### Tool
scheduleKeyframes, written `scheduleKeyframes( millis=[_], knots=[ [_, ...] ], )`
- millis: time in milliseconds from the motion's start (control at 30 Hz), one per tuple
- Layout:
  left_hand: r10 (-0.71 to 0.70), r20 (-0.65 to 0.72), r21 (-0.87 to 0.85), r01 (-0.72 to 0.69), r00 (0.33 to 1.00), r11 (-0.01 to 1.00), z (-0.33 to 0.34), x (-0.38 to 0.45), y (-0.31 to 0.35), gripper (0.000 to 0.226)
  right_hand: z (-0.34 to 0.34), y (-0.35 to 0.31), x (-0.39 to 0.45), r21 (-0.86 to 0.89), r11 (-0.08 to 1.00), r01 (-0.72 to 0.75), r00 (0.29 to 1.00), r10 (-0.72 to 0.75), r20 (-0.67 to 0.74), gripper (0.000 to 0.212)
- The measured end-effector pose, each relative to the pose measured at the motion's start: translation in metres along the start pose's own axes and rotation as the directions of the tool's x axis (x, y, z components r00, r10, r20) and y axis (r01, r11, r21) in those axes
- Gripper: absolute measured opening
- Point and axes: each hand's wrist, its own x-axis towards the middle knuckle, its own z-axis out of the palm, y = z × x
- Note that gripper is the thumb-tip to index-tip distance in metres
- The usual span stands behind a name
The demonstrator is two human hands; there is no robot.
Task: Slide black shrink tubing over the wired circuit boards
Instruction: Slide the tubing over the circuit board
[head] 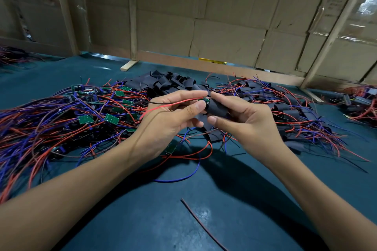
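Hands meet above the teal-covered work table (183, 220). Our left hand (169, 116) pinches a small green circuit board (205, 100) between thumb and fingertips, its red wire (163, 106) and a dark wire trailing back across the palm. Our right hand (242, 116) grips a short piece of flat black shrink tubing (217, 108), thumb below and fingers curled over it, with the tube's mouth touching the board's end; only a sliver of green shows. Behind the hands lies a heap of loose black tubing pieces (173, 82). To our left sprawls a tangle of bare green boards with red and blue wires (71, 116), and to our right a pile of boards already sleeved in black (285, 108). Cardboard panels (224, 16) wall the far edge.
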Motion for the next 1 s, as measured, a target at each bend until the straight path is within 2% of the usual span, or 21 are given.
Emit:
scheduleKeyframes(
  millis=[133,233,333,433,533,633,700,733,800,867,900,967,1000],
  knots=[
    [0.026,0.016,0.045,-0.026,1.000,0.999,-0.003,0.001,-0.003,0.026,0.005,0.002,-0.003,-0.262,0.958,0.114,0.992,-0.125,-0.027,0.054],
    [0.028,0.001,0.166,-0.028,1.000,0.986,-0.006,0.000,-0.005,0.021,0.008,0.000,-0.005,-0.430,0.878,0.210,0.971,-0.239,-0.012,0.052],
    [0.049,-0.033,0.248,-0.040,0.998,0.968,-0.005,0.000,-0.005,0.019,0.011,-0.002,-0.006,-0.512,0.806,0.296,0.944,-0.330,0.027,0.049],
    [0.100,-0.069,0.314,-0.074,0.993,0.947,-0.005,0.000,-0.004,0.018,0.012,-0.005,-0.006,-0.537,0.787,0.303,0.942,-0.331,0.046,0.047],
    [0.090,0.013,0.428,-0.086,0.996,0.900,-0.006,-0.002,0.000,0.003,0.011,-0.006,-0.006,-0.579,0.749,0.322,0.936,-0.345,0.074,0.043],
    [0.040,0.116,0.479,-0.091,0.992,0.873,-0.003,-0.003,0.006,0.014,0.005,-0.005,-0.005,-0.623,0.709,0.331,0.929,-0.359,0.084,0.040],
    [0.044,0.201,0.544,-0.148,0.979,0.826,-0.006,-0.001,0.012,0.022,-0.001,-0.006,-0.002,-0.689,0.650,0.320,0.918,-0.393,0.055,0.037],
    [0.046,0.233,0.607,-0.182,0.971,0.774,-0.009,0.001,0.016,0.023,-0.006,-0.006,0.000,-0.737,0.595,0.319,0.897,-0.441,0.032,0.033],
    [0.021,0.242,0.769,-0.205,0.970,0.605,-0.019,0.004,0.024,0.016,-0.022,-0.007,0.004,-0.819,0.487,0.305,0.832,-0.555,-0.020,0.027],
    [-0.080,0.202,0.920,-0.161,0.976,0.358,-0.031,0.006,0.029,0.018,-0.043,-0.007,0.009,-0.890,0.388,0.240,0.762,-0.643,-0.075,0.025],
    [-0.176,0.172,0.968,-0.132,0.969,0.214,-0.035,0.007,0.031,0.024,-0.055,-0.005,0.010,-0.916,0.362,0.170,0.743,-0.658,-0.122,0.025],
    [-0.373,0.085,0.995,-0.099,0.924,-0.018,-0.039,0.006,0.032,0.037,-0.075,0.002,0.010,-0.931,0.365,0.000,0.751,-0.615,-0.242,0.027],
    [-0.430,0.052,0.993,-0.092,0.901,-0.071,-0.039,0.006,0.032,0.041,-0.082,0.006,0.010,-0.927,0.365,-0.084,0.777,-0.558,-0.290,0.029]
  ],
)
